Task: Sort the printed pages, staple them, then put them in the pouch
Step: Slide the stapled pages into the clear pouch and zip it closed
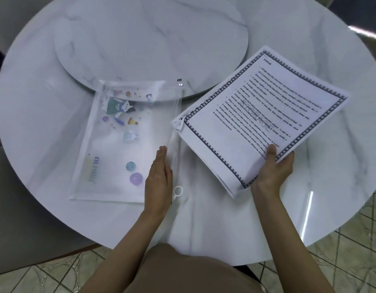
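A clear zip pouch (111,157) with cartoon prints lies flat on the left half of the round marble table (235,218). My left hand (158,182) rests with straight fingers on the pouch's right edge, beside its white ring zip pull (178,192). My right hand (274,170) holds a stack of printed pages (261,115) by its near corner, thumb on top, raised and tilted over the table's right side. The top page has a dark patterned border and a grey watermark. The stack's left corner (179,123) looks bent.
A round marble turntable (151,39) sits at the table's middle, and the pouch's far end overlaps its rim. Chairs stand at the left edge (24,208). Tiled floor (341,261) shows below the table's near edge. No stapler is in view.
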{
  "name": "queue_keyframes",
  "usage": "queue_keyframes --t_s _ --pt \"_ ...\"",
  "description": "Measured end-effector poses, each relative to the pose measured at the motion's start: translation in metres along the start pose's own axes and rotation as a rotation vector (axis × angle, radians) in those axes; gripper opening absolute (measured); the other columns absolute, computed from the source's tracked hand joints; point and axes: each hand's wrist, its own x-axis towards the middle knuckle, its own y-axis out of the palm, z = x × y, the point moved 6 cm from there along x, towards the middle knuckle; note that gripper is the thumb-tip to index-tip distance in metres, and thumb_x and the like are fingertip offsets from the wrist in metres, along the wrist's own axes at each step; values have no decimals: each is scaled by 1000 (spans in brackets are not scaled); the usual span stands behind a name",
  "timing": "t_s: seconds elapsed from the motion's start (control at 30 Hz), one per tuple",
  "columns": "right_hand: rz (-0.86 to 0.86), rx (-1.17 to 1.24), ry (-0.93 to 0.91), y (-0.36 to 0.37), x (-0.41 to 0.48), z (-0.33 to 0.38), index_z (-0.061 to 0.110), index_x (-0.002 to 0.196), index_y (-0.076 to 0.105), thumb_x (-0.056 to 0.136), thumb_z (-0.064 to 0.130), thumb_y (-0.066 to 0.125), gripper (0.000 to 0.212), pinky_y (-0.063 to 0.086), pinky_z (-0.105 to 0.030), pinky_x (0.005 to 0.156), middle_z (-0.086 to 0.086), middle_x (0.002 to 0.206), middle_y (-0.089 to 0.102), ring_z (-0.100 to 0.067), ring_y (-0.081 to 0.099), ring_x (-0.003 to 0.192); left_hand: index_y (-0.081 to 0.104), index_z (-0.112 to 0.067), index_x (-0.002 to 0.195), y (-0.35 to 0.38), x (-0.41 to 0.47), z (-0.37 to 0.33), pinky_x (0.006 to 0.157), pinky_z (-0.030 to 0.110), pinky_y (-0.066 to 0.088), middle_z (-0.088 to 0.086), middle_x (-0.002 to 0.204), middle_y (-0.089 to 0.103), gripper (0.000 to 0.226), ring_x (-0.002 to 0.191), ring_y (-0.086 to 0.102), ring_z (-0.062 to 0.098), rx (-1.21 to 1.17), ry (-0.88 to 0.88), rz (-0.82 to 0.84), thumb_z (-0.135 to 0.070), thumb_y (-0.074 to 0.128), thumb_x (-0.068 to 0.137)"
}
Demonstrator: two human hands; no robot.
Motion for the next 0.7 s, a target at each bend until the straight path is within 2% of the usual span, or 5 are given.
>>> queue_keyframes --t_s 0.23,0.43,0.57,0.63,0.7 --pt "42 -118 54 -8 -1 -28 29 95 53 93 9 52 20 49 -17 81 11 94 61 -12 60 93 32 -22 143 -2 -3 1 106 35 37 -2 133 54 47 112 56 26 -30 -44 -17 -8 30 98" --pt "33 -185 57 -16 1 -32 19 102 51 93 8 52 14 49 -16 81 0 101 60 -14 59 92 34 -14 141 -6 -6 -6 70 2 36 -11 64 37 48 56 46 -6 -36 -15 -74 3 32 96" --pt "78 -195 17 -10 -1 -20 22 102 51 93 10 52 14 48 -12 79 12 95 60 1 59 86 32 -24 143 -2 -7 -1 76 25 44 -1 76 55 51 66 54 3 -41 -64 -20 -2 32 97" --pt "104 -192 -33 -3 -7 -9 21 104 50 94 12 52 13 46 -5 76 15 95 59 9 58 84 30 -26 144 1 -8 2 89 36 47 15 113 61 51 99 59 24 -32 -81 7 -5 32 97" --pt "130 -183 -76 4 -16 -1 21 105 50 94 14 52 13 44 -3 75 18 96 58 16 57 83 29 -24 144 4 -10 0 107 16 32 -2 143 45 49 130 44 17 6 -45 30 -8 32 98"
